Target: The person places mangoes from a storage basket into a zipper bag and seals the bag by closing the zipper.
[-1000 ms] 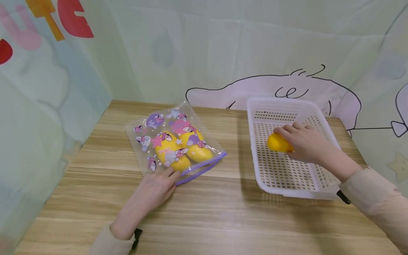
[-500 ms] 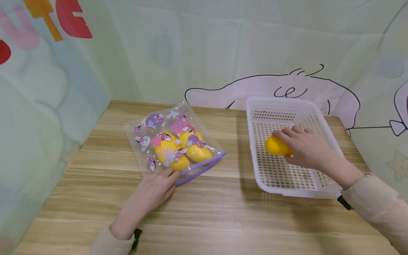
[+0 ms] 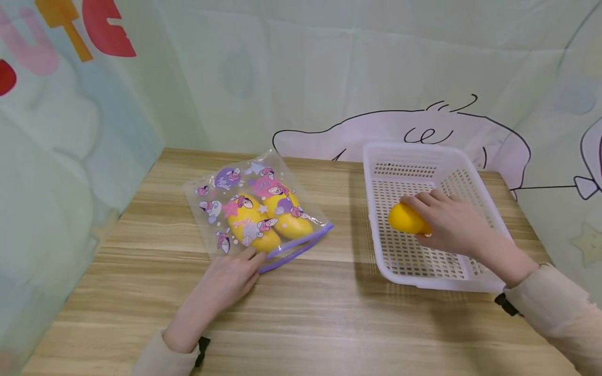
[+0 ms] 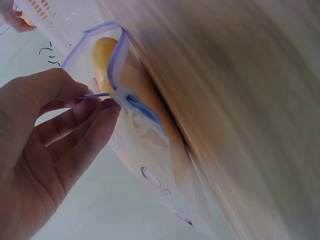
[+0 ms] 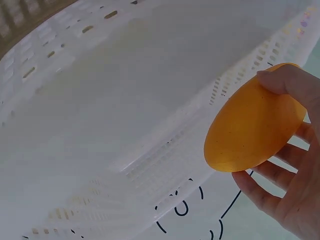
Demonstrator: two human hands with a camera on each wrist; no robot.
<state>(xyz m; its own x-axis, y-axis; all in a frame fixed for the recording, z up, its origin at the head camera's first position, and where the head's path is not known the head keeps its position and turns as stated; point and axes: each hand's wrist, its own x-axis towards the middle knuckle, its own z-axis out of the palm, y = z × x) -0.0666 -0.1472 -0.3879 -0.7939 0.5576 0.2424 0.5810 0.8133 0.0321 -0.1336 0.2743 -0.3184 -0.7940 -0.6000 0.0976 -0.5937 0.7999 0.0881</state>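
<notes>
In the head view, my right hand (image 3: 453,223) grips a yellow mango (image 3: 404,218) over the white basket (image 3: 376,245). The right wrist view shows thumb and fingers around the mango (image 5: 255,125), which is clear of the basket floor there. My left hand (image 3: 230,278) is at the near edge of a clear printed zip bag (image 3: 202,201) lying on the table. In the left wrist view, thumb and fingers pinch the bag's purple zip edge (image 4: 97,95), and its mouth gapes. Two yellow mangoes (image 3: 289,224) lie inside the bag, partly hidden by the print.
The wooden table (image 3: 305,324) has the bag at left and the basket at right, with bare wood between them. A printed cloth backdrop (image 3: 310,78) rises behind the table and along its sides. The basket's raised walls surround the right hand's area.
My right hand has shifted slightly left and nearer to me with the mango, still over the basket. The left hand and the bag have stayed put.
</notes>
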